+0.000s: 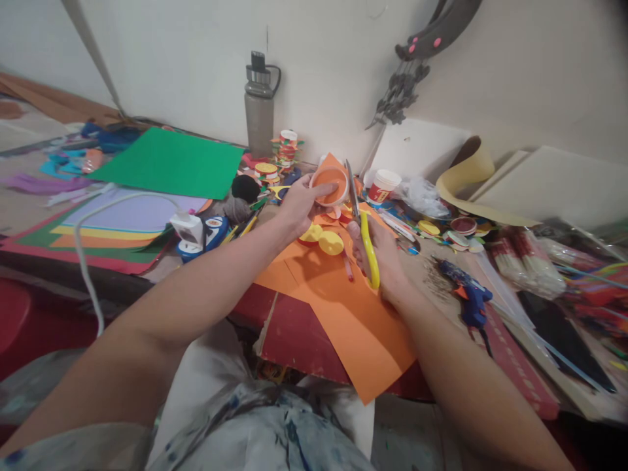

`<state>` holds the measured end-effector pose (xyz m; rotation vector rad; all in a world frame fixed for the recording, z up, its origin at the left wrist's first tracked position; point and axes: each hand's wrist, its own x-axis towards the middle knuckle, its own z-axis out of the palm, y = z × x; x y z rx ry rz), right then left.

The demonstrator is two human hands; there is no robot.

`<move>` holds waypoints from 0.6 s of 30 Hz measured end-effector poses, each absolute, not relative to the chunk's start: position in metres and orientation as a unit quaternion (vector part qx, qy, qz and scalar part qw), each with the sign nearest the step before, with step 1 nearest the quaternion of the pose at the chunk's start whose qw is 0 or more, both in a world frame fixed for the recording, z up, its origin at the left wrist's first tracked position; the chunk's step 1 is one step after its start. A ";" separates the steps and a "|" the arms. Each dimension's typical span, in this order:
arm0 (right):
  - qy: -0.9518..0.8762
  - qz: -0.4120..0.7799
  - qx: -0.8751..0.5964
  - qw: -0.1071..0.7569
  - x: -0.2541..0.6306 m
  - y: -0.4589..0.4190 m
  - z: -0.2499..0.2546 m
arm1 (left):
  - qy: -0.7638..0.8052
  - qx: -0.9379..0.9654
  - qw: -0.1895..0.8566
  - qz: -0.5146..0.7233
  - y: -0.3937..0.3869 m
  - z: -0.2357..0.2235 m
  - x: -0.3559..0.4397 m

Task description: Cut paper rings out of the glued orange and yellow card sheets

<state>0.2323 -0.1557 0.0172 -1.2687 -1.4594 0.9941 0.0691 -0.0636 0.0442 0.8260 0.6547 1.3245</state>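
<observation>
My left hand (300,206) is closed on a white-rimmed paper cup (318,198), its thumb lying across the round opening. Orange paper (333,163) shows at the cup, with one corner sticking up past the rim. In my right hand (385,255) is a pair of scissors (371,261) with yellow handles. Their dark blades point up along the right side of the cup and look nearly closed; whether they touch the paper I cannot tell. Below the hands, yellow paper rounds (331,243) and a red-tipped pen (348,268) lie over orange sheets (360,340).
A green sheet (171,160) covers coloured papers at left, near a white plug (188,230) with a cable. A grey bottle (259,114) stands against the wall. Right are a white-and-red cup (383,186), a blue glue gun (473,301) and bagged brushes (527,265).
</observation>
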 end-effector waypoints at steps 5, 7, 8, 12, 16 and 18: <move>-0.599 0.412 -0.515 0.455 0.233 -0.155 0.017 | 0.295 0.365 0.660 0.587 -0.062 0.043 0.069; -0.602 0.409 -0.509 0.460 0.232 -0.157 0.018 | 0.297 0.367 0.660 0.584 -0.062 0.042 0.070; -0.603 0.405 -0.507 0.464 0.232 -0.157 0.019 | 0.295 0.371 0.661 0.582 -0.062 0.041 0.070; -0.600 0.404 -0.509 0.466 0.232 -0.157 0.018 | 0.283 0.389 0.660 0.577 -0.062 0.040 0.072; -0.601 0.408 -0.511 0.460 0.231 -0.156 0.019 | 0.299 0.392 0.655 0.572 -0.063 0.041 0.071; -0.600 0.406 -0.513 0.461 0.231 -0.157 0.021 | 0.300 0.394 0.653 0.573 -0.063 0.042 0.071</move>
